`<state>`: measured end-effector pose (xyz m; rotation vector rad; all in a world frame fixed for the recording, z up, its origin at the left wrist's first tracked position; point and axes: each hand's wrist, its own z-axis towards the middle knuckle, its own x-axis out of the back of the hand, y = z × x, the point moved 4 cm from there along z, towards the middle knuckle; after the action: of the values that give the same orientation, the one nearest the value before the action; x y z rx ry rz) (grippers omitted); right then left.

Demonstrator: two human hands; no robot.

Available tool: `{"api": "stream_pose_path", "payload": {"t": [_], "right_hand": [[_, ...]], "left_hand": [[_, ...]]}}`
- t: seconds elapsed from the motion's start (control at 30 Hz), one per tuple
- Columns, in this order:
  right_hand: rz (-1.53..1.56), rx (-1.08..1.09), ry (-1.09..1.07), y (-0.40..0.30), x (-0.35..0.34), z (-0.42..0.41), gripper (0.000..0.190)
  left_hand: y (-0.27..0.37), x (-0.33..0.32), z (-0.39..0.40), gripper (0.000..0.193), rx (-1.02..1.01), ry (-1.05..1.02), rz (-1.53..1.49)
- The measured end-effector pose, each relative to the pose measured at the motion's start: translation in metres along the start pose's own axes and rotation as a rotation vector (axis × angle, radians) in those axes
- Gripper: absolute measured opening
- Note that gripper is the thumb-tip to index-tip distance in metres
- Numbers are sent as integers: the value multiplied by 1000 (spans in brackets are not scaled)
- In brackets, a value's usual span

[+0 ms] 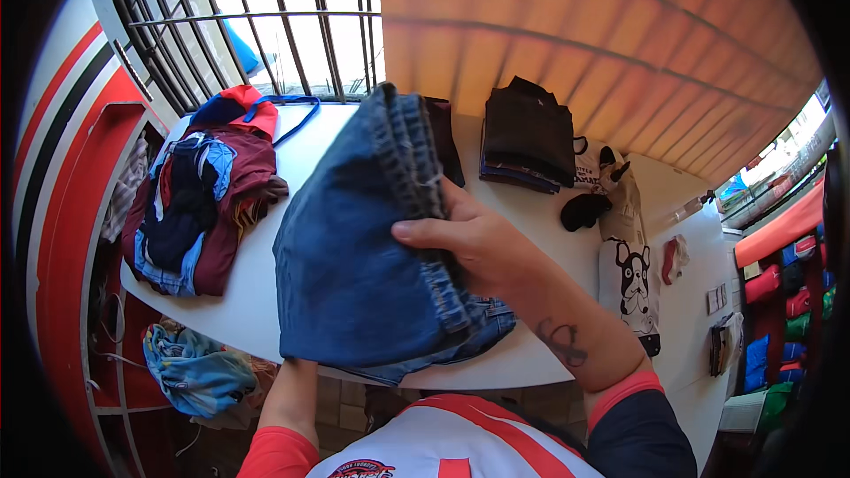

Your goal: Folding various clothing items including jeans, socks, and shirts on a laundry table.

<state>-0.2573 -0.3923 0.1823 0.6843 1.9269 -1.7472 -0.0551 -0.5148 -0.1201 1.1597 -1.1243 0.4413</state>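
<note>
A folded pair of blue denim jeans (352, 252) is held up above the near edge of the white table (524, 338). My right hand (475, 236) grips it at the frayed, stacked edge, with the thumb lying across the front. My left forearm runs up behind the lower left of the denim, and the cloth hides that hand entirely. More denim (498, 322) shows on the tabletop under the lower right of the held piece. Part of a dark folded garment (446, 139) is visible behind it.
Left on the table lies a maroon clothes heap (209, 212) with a red-blue bag (259, 109). To the right are stacked dark shirts (528, 133), a black cap (584, 211), a dog-print garment (631, 285) and a spray bottle (690, 208). Window bars (285, 20) rise behind; clothes (196, 372) sit below left.
</note>
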Motion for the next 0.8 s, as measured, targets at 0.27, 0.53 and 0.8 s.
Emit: {"api": "stream_pose_path", "payload": {"t": [0.27, 0.53, 0.8], "right_hand": [[-435, -253, 611, 180, 337, -140, 60], [-289, -161, 453, 139, 280, -111, 71], [-1497, 213, 1017, 139, 260, -106, 41]], "left_hand": [[-94, -34, -126, 44, 24, -99, 342], [-111, -4, -151, 38, 55, 16, 398], [24, 69, -126, 48, 184, -1179, -208]]}}
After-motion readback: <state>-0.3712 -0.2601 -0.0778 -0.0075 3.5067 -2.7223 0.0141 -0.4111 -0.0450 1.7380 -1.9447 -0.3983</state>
